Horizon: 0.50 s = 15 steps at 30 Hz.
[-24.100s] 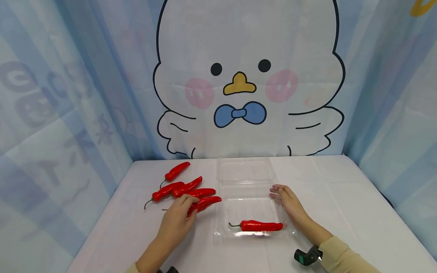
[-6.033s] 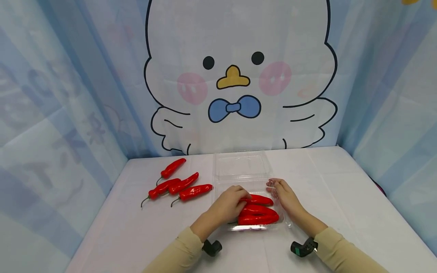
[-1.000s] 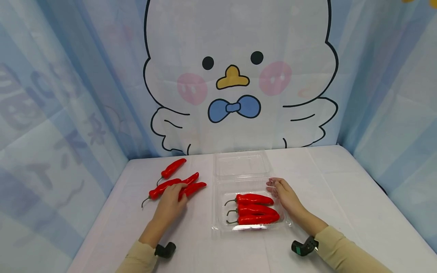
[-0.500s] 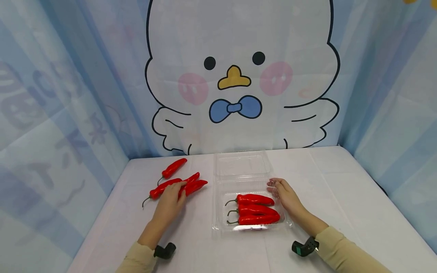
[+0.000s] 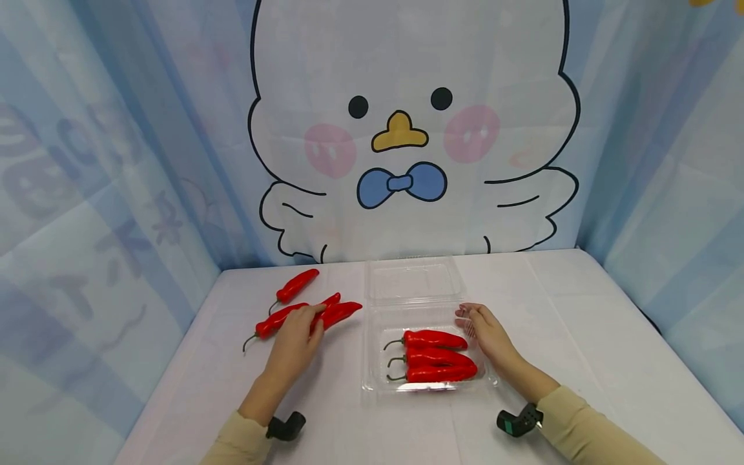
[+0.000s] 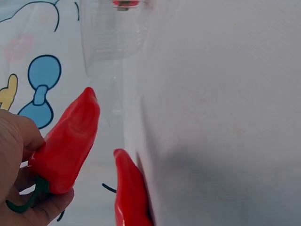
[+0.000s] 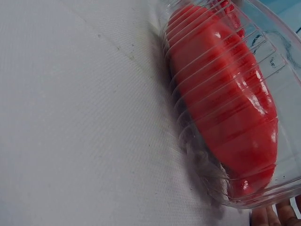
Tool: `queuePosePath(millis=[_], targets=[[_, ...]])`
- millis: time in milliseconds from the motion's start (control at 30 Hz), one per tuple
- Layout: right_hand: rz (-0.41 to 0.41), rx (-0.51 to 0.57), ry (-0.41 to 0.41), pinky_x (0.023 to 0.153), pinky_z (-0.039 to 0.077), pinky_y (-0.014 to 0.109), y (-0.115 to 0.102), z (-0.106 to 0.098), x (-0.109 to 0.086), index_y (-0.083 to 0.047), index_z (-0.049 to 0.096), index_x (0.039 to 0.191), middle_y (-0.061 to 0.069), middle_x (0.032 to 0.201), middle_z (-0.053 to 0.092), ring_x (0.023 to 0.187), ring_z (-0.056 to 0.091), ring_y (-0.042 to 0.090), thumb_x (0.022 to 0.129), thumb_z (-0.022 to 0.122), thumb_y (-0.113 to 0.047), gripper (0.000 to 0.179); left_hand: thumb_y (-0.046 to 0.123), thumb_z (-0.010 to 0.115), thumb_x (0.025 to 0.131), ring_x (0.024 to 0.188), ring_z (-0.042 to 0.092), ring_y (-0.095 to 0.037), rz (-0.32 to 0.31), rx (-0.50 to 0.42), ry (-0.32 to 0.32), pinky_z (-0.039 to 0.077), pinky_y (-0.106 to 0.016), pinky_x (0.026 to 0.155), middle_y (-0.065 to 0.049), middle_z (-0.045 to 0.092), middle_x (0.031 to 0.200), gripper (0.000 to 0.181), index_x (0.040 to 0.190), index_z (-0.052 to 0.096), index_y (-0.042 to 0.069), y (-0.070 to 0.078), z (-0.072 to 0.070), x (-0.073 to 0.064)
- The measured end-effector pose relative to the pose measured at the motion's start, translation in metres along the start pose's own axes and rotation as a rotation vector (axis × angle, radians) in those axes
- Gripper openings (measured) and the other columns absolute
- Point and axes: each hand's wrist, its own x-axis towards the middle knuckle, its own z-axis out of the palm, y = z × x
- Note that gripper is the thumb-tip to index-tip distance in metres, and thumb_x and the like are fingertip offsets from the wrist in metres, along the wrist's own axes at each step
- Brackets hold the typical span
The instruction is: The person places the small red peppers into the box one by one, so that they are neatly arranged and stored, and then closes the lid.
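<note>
My left hand (image 5: 296,339) holds a red chili pepper (image 6: 70,141) between thumb and fingers, its green stem toward the palm. In the head view the pepper's tip points right, just left of the clear plastic clamshell box (image 5: 372,349). Beside and partly behind this hand lie a red pepper (image 5: 270,326) with a dark stem and another whose tip (image 5: 334,299) shows. My right hand (image 5: 491,339) grips the box's right side near its back corner, some fingers seen through the plastic. Three red peppers (image 5: 436,356) lie side by side in the box, stems to the left.
One more red pepper (image 5: 298,285) lies farther back on the left of the white-covered table (image 5: 581,361). The box's lid (image 5: 415,281) lies open toward the back. A printed curtain (image 5: 407,226) stands behind the table and on both sides.
Three peppers now lie in the box, against one in the oldest frame. In the last half second my left hand has lifted a pepper slightly and shifted it right. The right hand stays put.
</note>
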Motion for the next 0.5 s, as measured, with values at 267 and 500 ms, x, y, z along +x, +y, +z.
queuePosePath(millis=[267, 500], targets=[[0.0, 0.005, -0.007, 0.119, 0.036, 0.058, 0.0, 0.0, 0.0, 0.005, 0.035, 0.148, 0.029, 0.152, 0.046, 0.14, 0.049, 0.044, 0.114, 0.027, -0.024, 0.045, 0.011, 0.078, 0.09, 0.115, 0.063, -0.027, 0.017, -0.015, 0.016, 0.06, -0.045, 0.094, -0.01, 0.066, 0.13, 0.046, 0.134, 0.063, 0.009, 0.007, -0.004, 0.003], [-0.001, 0.002, -0.002, 0.119, 0.036, 0.057, 0.0, 0.0, 0.0, 0.005, 0.036, 0.148, 0.028, 0.152, 0.047, 0.14, 0.05, 0.043, 0.115, 0.027, -0.025, 0.046, 0.01, 0.075, 0.093, 0.111, 0.064, -0.026, 0.032, -0.048, 0.023, 0.061, -0.043, 0.092, -0.01, 0.062, 0.128, 0.039, 0.13, 0.066, 0.01, 0.015, -0.005, 0.006]])
